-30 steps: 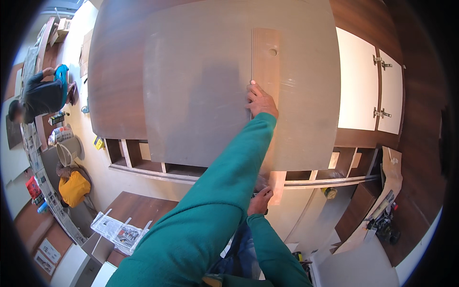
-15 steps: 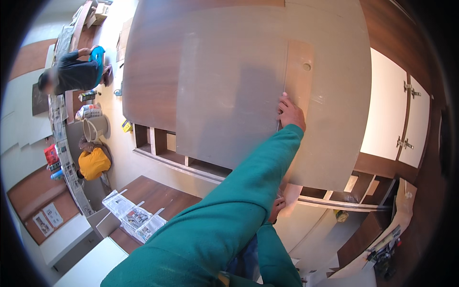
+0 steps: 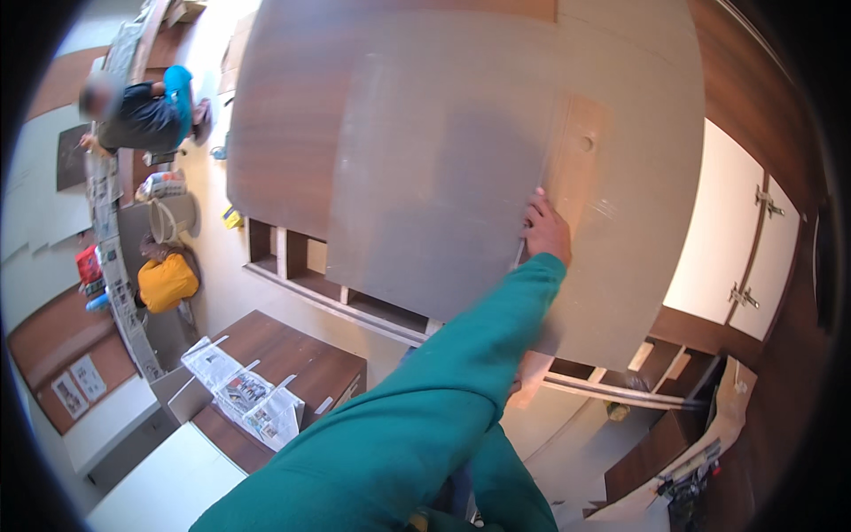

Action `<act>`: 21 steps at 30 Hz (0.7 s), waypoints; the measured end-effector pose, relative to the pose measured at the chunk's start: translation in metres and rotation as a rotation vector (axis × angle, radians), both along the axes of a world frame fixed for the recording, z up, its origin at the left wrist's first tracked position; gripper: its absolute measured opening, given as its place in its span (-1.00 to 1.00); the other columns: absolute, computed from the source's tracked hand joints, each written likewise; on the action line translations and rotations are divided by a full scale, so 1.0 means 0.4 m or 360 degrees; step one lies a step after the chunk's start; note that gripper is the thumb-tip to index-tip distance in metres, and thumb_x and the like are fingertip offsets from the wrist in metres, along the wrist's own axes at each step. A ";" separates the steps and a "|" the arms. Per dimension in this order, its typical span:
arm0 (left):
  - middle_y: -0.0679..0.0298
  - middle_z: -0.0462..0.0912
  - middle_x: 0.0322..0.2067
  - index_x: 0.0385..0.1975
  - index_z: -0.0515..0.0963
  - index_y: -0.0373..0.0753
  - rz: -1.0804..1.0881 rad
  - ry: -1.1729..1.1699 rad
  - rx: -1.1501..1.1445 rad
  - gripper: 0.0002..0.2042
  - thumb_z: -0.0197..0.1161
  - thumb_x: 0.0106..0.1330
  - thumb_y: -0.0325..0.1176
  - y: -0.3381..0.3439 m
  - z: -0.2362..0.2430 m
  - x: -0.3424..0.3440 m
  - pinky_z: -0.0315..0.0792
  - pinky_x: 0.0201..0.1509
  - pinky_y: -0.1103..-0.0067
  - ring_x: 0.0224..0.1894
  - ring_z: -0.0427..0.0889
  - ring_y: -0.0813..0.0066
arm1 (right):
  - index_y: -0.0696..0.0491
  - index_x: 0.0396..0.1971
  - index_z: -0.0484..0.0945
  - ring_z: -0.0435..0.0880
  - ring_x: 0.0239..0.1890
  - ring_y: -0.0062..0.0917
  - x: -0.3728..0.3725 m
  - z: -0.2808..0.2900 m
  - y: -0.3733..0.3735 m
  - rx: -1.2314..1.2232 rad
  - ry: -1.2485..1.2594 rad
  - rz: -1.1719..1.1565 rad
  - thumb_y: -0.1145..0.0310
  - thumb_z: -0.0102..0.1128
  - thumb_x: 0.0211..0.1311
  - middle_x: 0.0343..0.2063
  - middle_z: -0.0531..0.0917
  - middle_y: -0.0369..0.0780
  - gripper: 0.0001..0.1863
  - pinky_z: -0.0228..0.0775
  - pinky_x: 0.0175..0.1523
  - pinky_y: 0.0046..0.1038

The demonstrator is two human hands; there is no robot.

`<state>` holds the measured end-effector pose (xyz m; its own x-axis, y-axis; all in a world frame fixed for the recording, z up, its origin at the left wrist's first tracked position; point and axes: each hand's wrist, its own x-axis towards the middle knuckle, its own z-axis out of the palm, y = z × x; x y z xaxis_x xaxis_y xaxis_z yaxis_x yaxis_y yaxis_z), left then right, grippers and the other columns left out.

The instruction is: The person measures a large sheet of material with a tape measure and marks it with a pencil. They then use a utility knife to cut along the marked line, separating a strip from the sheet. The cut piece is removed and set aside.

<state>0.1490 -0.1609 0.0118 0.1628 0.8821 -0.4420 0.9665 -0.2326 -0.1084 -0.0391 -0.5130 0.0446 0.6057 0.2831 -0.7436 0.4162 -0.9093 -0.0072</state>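
Note:
A large grey sheet (image 3: 425,222) lies over brown boards (image 3: 282,115), with a pale, narrow strip (image 3: 578,168) bearing a round hole on it. My left hand (image 3: 547,226) rests along the strip's left edge, fingers apart and bent against the surface. My right hand (image 3: 515,383) is at the lower end of the strip, mostly hidden behind my left forearm, so its fingers are unclear. A framework with open compartments (image 3: 300,266) shows below the sheet.
A co-worker (image 3: 142,115) bends at the left; a person in yellow (image 3: 167,284) is low beside a bucket (image 3: 173,217). Newspaper (image 3: 239,390) covers a brown board at lower left. White hinged doors (image 3: 727,230) stand at the right; tools (image 3: 691,479) lie at lower right.
The view has shifted, so the sheet appears further right. My left hand stays on the strip. My right hand is more hidden, and the co-worker's arm now reaches outward.

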 end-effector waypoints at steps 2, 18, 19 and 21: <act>-0.13 0.27 0.36 0.55 0.04 -0.63 0.0021 -0.0015 -0.0067 -0.07 0.40 0.26 -0.36 0.002 0.004 -0.005 0.63 -0.08 0.59 0.04 0.45 0.16 | 0.51 0.48 -0.08 0.37 0.40 0.14 0.005 -0.004 -0.001 0.0065 0.0142 -0.0255 0.12 0.67 0.04 0.39 0.17 0.22 0.29 0.36 0.46 -0.13; -0.11 0.23 0.35 0.57 0.00 -0.58 -0.0056 0.0069 -0.0184 -0.02 0.44 0.27 -0.27 0.005 -0.007 0.002 0.67 -0.13 0.41 0.04 0.43 0.15 | 0.41 0.51 -0.10 0.51 0.31 0.11 0.034 0.047 0.078 -0.0108 0.0174 -0.0283 0.01 0.67 0.02 0.46 0.10 0.16 0.34 0.46 0.38 -0.13; -0.12 0.23 0.35 0.57 0.00 -0.59 -0.0073 0.0075 -0.0203 -0.01 0.45 0.26 -0.27 0.006 -0.008 0.002 0.67 -0.15 0.43 0.04 0.43 0.15 | 0.41 0.51 -0.09 0.51 0.31 0.10 0.031 0.049 0.079 -0.0087 0.0153 -0.0256 0.00 0.67 0.02 0.46 0.10 0.16 0.34 0.47 0.38 -0.13; -0.12 0.23 0.35 0.57 0.00 -0.59 -0.0093 0.0089 -0.0194 0.00 0.45 0.25 -0.26 0.007 -0.006 0.001 0.66 -0.18 0.45 0.03 0.42 0.17 | 0.40 0.51 -0.08 0.52 0.30 0.10 0.027 0.053 0.077 -0.0034 0.0118 -0.0215 0.00 0.67 0.01 0.46 0.11 0.15 0.33 0.47 0.37 -0.13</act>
<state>0.1495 -0.1582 0.0092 0.1843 0.8112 -0.5550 0.9442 -0.3030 -0.1293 -0.0282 -0.4822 0.0659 0.5805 0.1865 -0.7926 0.2893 -0.9572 -0.0133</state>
